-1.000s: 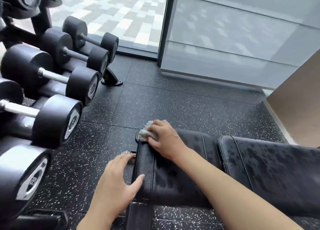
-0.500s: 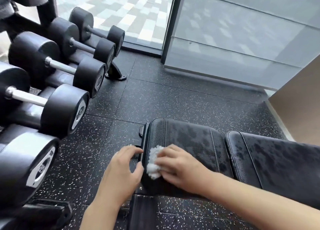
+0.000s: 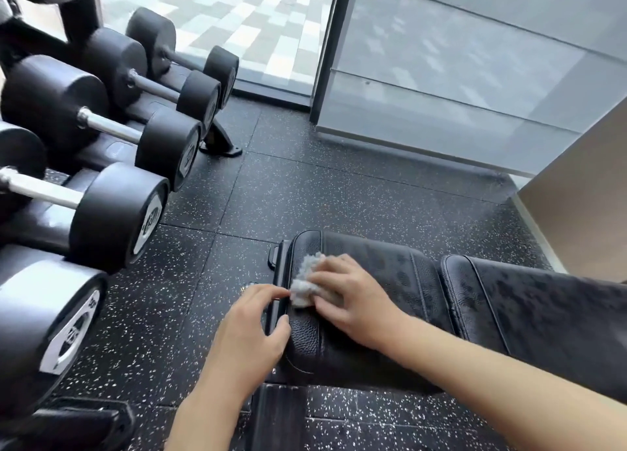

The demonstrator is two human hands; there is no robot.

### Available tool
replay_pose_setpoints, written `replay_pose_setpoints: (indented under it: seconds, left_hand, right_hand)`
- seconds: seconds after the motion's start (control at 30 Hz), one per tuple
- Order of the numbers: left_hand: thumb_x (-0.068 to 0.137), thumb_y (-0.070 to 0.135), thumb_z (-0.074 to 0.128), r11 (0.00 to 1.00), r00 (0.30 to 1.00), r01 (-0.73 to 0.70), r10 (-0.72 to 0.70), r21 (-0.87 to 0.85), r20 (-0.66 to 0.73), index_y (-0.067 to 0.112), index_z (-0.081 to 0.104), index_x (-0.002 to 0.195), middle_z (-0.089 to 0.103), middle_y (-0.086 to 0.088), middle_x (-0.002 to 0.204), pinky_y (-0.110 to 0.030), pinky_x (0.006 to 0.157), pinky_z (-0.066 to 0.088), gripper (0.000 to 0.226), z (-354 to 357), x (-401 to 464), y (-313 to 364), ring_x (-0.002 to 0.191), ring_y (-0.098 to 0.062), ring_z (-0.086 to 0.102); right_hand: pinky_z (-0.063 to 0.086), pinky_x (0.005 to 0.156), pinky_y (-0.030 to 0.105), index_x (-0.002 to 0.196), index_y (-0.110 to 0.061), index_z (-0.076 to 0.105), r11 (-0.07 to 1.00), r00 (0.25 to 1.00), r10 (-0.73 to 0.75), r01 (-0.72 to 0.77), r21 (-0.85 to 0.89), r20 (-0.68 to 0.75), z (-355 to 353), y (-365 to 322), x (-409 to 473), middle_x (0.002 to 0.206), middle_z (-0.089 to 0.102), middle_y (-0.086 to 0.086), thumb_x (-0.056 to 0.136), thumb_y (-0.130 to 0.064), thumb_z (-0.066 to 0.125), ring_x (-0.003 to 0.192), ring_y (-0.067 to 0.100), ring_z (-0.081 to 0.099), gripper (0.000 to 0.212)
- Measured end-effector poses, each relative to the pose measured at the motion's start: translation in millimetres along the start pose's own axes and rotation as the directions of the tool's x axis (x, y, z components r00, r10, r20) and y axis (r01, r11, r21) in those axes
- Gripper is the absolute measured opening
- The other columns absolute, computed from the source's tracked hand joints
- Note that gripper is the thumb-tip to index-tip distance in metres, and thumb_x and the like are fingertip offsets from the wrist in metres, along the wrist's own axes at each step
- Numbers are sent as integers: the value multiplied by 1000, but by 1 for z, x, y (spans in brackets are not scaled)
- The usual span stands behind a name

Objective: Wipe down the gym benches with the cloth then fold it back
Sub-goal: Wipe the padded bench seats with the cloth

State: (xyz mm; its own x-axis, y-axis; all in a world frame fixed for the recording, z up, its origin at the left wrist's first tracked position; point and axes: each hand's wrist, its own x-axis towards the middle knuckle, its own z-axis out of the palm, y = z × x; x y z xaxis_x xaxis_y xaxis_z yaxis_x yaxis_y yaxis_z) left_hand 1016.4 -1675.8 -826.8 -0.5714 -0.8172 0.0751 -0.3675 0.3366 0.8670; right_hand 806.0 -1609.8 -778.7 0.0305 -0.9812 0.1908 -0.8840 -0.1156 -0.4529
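While the right hand presses a crumpled white-grey fluffy cloth flat-fingered onto the black padded leather gym bench, the cloth sits at the seat pad's left end, just inside the edge. Left hand: fingers loosely spread, fingertips touching the pad's end edge and the black frame bar there, thumb against the pad side. Pad surface shows dark wet blotches. Left: rack of black round dumbbells on speckled black rubber floor tiles.
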Motion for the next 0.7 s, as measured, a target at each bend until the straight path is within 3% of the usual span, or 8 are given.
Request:
replay_pose_setpoints:
  seconds: [0.2,0.3,0.37,0.43,0.53,0.7]
  left_hand:
    - [83,38,65,999,999,-39,39,-20,0,35,70,115,55,23,126,-33,108,48,32,11,4,9,124,-6,57]
    - [83,40,66,998,998,-62,62,5,11,36,70,116,51,22,132,-32,111,45,34,17,1,10,130,-6,53]
    - [83,37,67,998,998,-57,57,5,14,35,70,116,51,22,134,-31,111,44,33,17,0,8,130,-6,53]
    - [84,36,66,998,998,-61,61,5,19,35,70,115,52,23,134,-29,110,44,32,17,-1,7,129,-5,54]
    - [84,35,68,997,997,-79,79,8,15,34,71,113,53,22,132,-28,110,44,29,16,2,7,128,-4,55]
    - [85,31,72,996,996,-85,85,18,-15,32,72,112,56,19,131,-31,111,44,27,17,13,6,126,-6,57]
  right_hand:
    - [44,99,29,117,-18,70,958,935,-263,282,-49,239,-12,-20,-78,120,60,0,97,-22,64,104,22,53,21]
    - [44,100,27,118,-15,72,942,916,-315,333,-33,249,-18,-1,-59,121,63,4,100,-22,65,105,23,56,20]
    - [48,98,31,118,-15,74,972,963,-221,231,-53,152,-20,23,-34,120,64,4,97,-19,69,104,23,59,22]
    - [51,97,39,115,-14,76,999,999,-37,38,-25,14,-24,51,-1,115,66,3,93,-23,69,104,22,61,24]
    - [49,97,44,113,-16,79,982,973,190,-188,27,-128,-23,78,40,110,68,-3,90,-31,67,105,18,62,30]
    - [46,103,41,115,-21,78,977,964,211,-210,25,-160,-14,66,34,113,66,-7,91,-22,71,110,17,57,24]
